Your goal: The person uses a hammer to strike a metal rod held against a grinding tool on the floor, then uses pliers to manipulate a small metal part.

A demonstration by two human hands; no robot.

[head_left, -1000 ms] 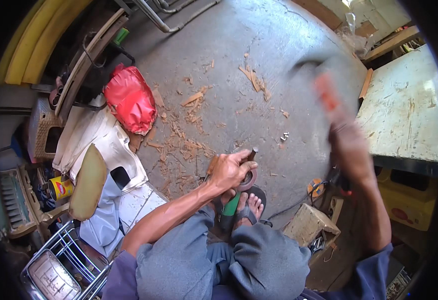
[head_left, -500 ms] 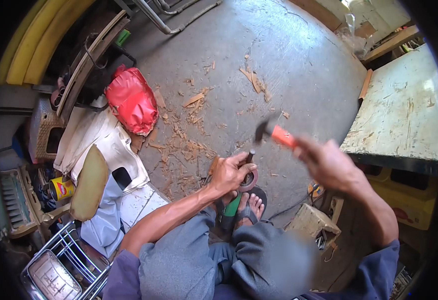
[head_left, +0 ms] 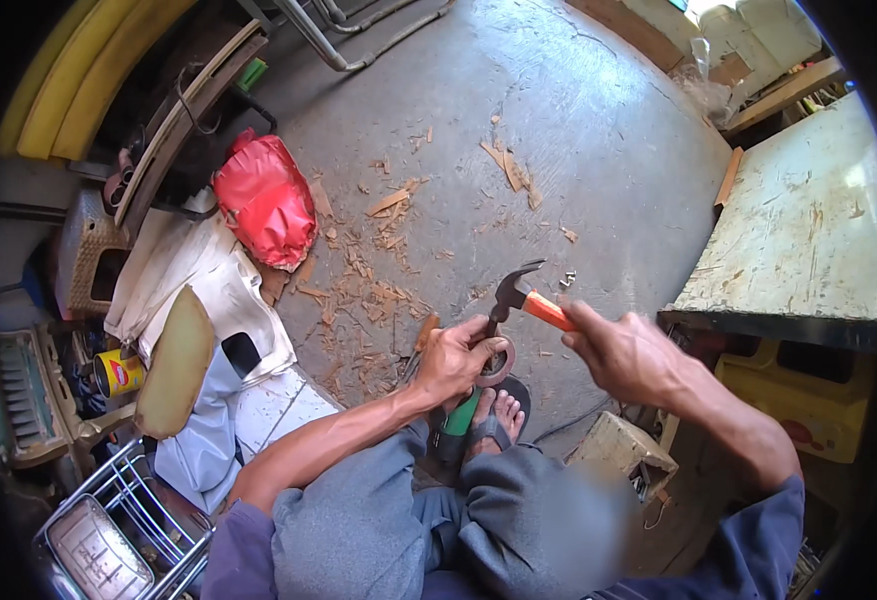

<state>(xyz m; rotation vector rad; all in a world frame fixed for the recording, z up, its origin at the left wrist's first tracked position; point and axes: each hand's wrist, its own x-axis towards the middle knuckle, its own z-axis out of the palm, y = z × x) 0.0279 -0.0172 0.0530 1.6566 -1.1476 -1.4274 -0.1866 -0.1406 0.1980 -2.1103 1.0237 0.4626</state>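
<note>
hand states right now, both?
Left hand: closed, holding a dark metal rod.
Right hand: closed, holding a claw hammer by its handle.

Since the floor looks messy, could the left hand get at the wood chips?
Probably yes: the wood chips lie nearby on open floor, though the left hand is busy gripping a dark rod.

The head view, a wide fisheye, looks steeply down from above the person's knees (head_left: 353,525), fairly near the hammer (head_left: 548,309); it faces the floor (head_left: 598,170) beyond the hammer, with straight edges bending toward its dark, rounded rim.
</note>
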